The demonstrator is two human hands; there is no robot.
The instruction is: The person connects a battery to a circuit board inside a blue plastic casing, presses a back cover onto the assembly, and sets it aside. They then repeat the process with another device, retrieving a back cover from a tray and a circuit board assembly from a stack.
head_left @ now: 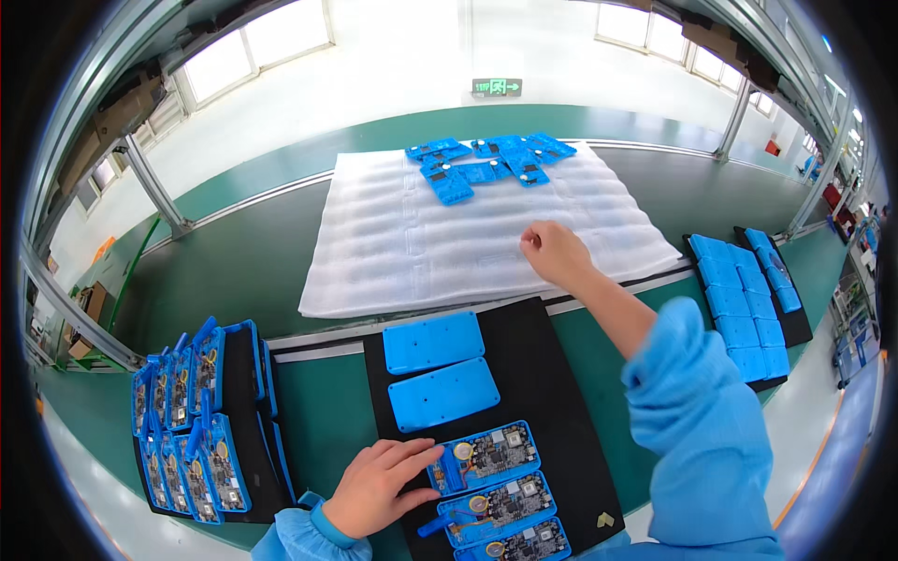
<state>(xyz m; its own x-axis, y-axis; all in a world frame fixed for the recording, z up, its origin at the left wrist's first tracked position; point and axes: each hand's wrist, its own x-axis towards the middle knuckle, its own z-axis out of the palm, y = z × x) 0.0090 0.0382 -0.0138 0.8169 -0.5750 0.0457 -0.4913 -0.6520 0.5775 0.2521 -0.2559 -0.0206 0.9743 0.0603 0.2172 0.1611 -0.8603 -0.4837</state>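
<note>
My left hand (382, 484) is at the left end of an open blue housing (496, 456) with a circuit board and a round coin-like part inside. Its thumb and fingers bracket that end. Nearer to me on the same black mat (561, 393) lie two more such open housings (505, 510), one with a blue strip sticking out on its left. Farther up the mat are two plain blue covers (444, 395). My right hand (557, 254) is raised over the white foam sheet (374, 243), fingers curled in. Whatever may be within them is hidden.
Several blue parts with dark patches (477, 172) lie on the foam's far end. Stacked black trays (248, 439) at left hold open housings with boards. At right, black trays hold rows of blue covers (734, 304). Small pale pieces (605, 520) lie on the mat. Metal posts (154, 187) frame the bench.
</note>
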